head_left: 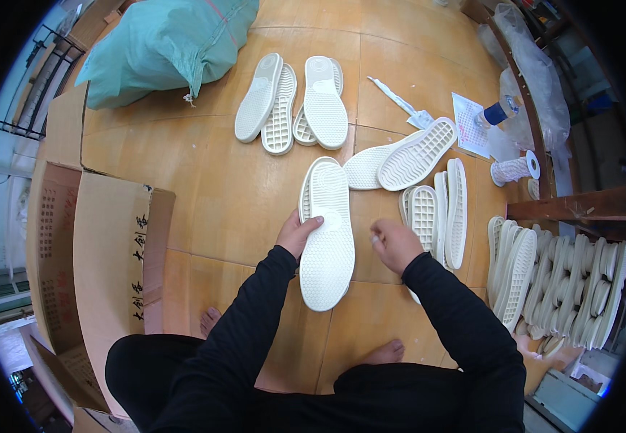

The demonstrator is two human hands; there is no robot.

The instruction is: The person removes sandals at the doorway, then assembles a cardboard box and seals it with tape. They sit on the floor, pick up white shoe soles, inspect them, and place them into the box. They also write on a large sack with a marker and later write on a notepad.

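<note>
My left hand point(298, 235) grips a pair of white shoe soles point(327, 249) by their left edge, thumb on top. The upper sole shows its patterned tread; part of the gridded inner side of the other peeks out behind it. Just right of them, my right hand point(397, 245) hovers with its fingers curled closed; whatever they hold, if anything, is hidden. Close by that hand stand several soles point(424, 216) on edge, partly behind it. Two more soles point(418, 154) overlap just beyond, and further off lie two overlapping pairs point(264, 101), point(324, 101) side by side.
An open cardboard box point(111, 245) stands at left, with a tied green sack point(172, 47) behind it. Rows of stacked soles point(569, 281) fill the right side. Near the wooden rack point(566, 208) are a spool point(515, 168), a blue-banded roll point(499, 110) and a paper sheet point(470, 123).
</note>
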